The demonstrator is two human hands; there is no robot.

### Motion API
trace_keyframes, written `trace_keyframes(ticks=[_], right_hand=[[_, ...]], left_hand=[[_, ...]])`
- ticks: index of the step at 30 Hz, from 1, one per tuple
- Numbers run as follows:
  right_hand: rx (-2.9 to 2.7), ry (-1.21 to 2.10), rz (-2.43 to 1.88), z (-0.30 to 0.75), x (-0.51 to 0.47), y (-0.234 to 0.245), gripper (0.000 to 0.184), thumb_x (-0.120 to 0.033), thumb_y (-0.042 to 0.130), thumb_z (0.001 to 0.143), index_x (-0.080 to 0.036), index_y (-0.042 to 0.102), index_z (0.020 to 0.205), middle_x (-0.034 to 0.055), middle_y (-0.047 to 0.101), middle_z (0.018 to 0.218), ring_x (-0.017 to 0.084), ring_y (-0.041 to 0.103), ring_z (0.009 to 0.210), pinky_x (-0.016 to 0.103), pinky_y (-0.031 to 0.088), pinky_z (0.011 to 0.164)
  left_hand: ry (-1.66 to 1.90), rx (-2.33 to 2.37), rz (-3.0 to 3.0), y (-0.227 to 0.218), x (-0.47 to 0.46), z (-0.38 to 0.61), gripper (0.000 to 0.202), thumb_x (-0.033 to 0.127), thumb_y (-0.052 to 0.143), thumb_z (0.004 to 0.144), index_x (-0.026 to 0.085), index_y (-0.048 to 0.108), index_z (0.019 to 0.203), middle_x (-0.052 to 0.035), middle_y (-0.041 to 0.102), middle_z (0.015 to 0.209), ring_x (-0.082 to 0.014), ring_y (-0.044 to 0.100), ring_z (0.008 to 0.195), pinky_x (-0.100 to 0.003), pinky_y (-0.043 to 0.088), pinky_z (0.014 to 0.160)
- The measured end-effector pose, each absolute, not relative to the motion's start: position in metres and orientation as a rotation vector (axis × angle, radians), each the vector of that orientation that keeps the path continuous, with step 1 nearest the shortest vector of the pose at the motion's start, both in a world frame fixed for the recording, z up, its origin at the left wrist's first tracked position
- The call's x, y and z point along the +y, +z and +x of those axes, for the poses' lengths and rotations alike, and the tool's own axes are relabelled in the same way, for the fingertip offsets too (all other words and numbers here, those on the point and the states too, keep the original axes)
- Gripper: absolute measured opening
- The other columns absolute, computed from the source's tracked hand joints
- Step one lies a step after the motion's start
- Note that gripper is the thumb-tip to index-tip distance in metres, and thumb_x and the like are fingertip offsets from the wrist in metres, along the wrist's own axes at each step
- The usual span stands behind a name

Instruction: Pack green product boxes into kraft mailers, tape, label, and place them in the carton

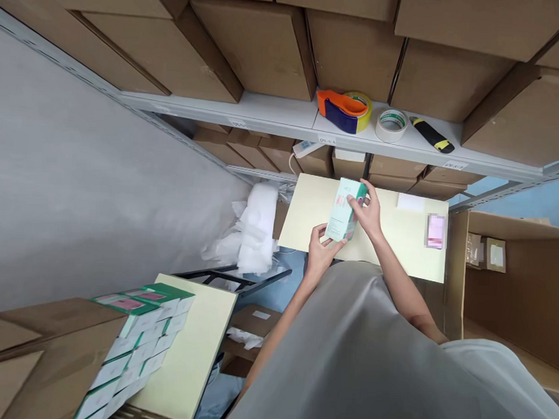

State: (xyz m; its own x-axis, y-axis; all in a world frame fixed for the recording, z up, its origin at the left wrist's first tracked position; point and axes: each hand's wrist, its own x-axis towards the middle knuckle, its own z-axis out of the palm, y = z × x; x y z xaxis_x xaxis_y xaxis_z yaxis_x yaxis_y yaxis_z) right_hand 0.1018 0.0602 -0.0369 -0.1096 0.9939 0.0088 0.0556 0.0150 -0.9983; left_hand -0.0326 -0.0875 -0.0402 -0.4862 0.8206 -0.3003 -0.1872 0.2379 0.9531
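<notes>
A small green and white product box is held tilted over the pale yellow tabletop. My left hand grips its lower end, with the thumb along the bottom edge. Around the upper right side my right hand is closed, its thumb pressed on the printed face. Right of the hands, a white paper lies at the table's back edge. A pink and white item, blurred over, rests near the right end.
Above the table, a shelf holds an orange tape dispenser, a tape roll and a utility knife. An open carton stands at right. Stacked green and white boxes occupy a side table at lower left. White foam wrap stands near the wall.
</notes>
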Motion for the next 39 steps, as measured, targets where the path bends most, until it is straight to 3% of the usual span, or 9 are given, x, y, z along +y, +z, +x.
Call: trace_keyframes(ticks=[4,8,13,19,22,27,31,35,39], right_hand=[[-1.238,1.391,-1.128,0.107,0.063,-0.040,0.082,-0.072,0.085,0.088,-0.035,0.060,0.156,0.0116,0.075,0.147,0.032,0.077,0.119,0.046,0.070,0.094],[-1.204,1.488,-1.068,0.111,0.064,-0.043,0.080,-0.072,0.083,0.089,-0.035,0.060,0.156,0.0112,0.077,0.143,0.033,0.076,0.123,0.045,0.070,0.094],[-1.163,1.539,-1.072,0.113,0.065,-0.039,0.087,-0.075,0.083,0.088,-0.036,0.057,0.161,0.0109,0.076,0.149,0.034,0.074,0.130,0.048,0.069,0.102],[-1.230,1.353,-1.186,0.104,0.063,-0.036,0.104,-0.083,0.083,0.086,-0.034,0.047,0.171,0.0157,0.057,0.171,0.034,0.069,0.141,0.053,0.061,0.119],[-1.266,1.255,-1.229,0.102,0.062,-0.037,0.094,-0.080,0.082,0.087,-0.031,0.055,0.163,0.0150,0.063,0.163,0.032,0.070,0.137,0.052,0.058,0.123],[-1.244,1.285,-1.180,0.111,0.065,-0.040,0.078,-0.075,0.079,0.088,-0.030,0.061,0.149,0.0104,0.075,0.135,0.031,0.074,0.122,0.048,0.064,0.109],[-1.192,1.347,-1.126,0.115,0.066,-0.044,0.073,-0.073,0.080,0.087,-0.032,0.062,0.145,0.0087,0.075,0.134,0.032,0.072,0.126,0.048,0.064,0.109],[-1.211,1.373,-1.101,0.114,0.065,-0.046,0.072,-0.073,0.076,0.089,-0.032,0.062,0.146,0.0085,0.076,0.132,0.032,0.071,0.128,0.049,0.062,0.113],[-1.241,1.365,-1.112,0.111,0.065,-0.042,0.078,-0.079,0.070,0.093,-0.033,0.059,0.154,0.0098,0.075,0.140,0.032,0.071,0.130,0.051,0.061,0.115]], left_hand=[[1.293,1.360,0.411,-0.034,-0.092,-0.043,0.062,0.052,0.102,0.069,0.024,0.068,0.112,-0.0102,0.078,0.127,-0.0307,0.074,0.128,-0.049,0.064,0.109],[1.245,1.186,0.246,-0.033,-0.094,-0.049,0.066,0.050,0.106,0.063,0.024,0.064,0.108,-0.0066,0.081,0.117,-0.0282,0.078,0.116,-0.049,0.063,0.107],[1.296,1.241,0.273,-0.034,-0.090,-0.040,0.069,0.050,0.107,0.062,0.024,0.063,0.107,-0.0060,0.079,0.115,-0.0265,0.078,0.114,-0.044,0.064,0.103],[1.390,1.582,0.563,-0.030,-0.088,-0.028,0.060,0.041,0.105,0.064,0.023,0.066,0.106,-0.0056,0.070,0.116,-0.0232,0.074,0.111,-0.040,0.067,0.099],[1.411,1.680,0.731,-0.029,-0.091,-0.023,0.058,0.038,0.103,0.068,0.024,0.067,0.111,-0.0078,0.067,0.127,-0.0257,0.070,0.123,-0.039,0.068,0.098],[1.394,1.557,0.546,-0.034,-0.095,-0.029,0.074,0.049,0.104,0.067,0.026,0.065,0.126,-0.0129,0.068,0.142,-0.0307,0.066,0.139,-0.041,0.064,0.105],[1.255,1.238,0.313,-0.037,-0.095,-0.040,0.066,0.058,0.099,0.073,0.022,0.074,0.121,-0.0145,0.078,0.135,-0.0343,0.073,0.132,-0.052,0.061,0.112],[1.213,1.130,0.298,-0.033,-0.096,-0.040,0.061,0.054,0.105,0.066,0.018,0.082,0.111,-0.0148,0.084,0.125,-0.0327,0.077,0.123,-0.047,0.060,0.111],[1.250,1.176,0.330,-0.035,-0.096,-0.033,0.065,0.053,0.106,0.065,0.019,0.081,0.114,-0.0128,0.085,0.119,-0.0317,0.077,0.121,-0.048,0.058,0.114]])
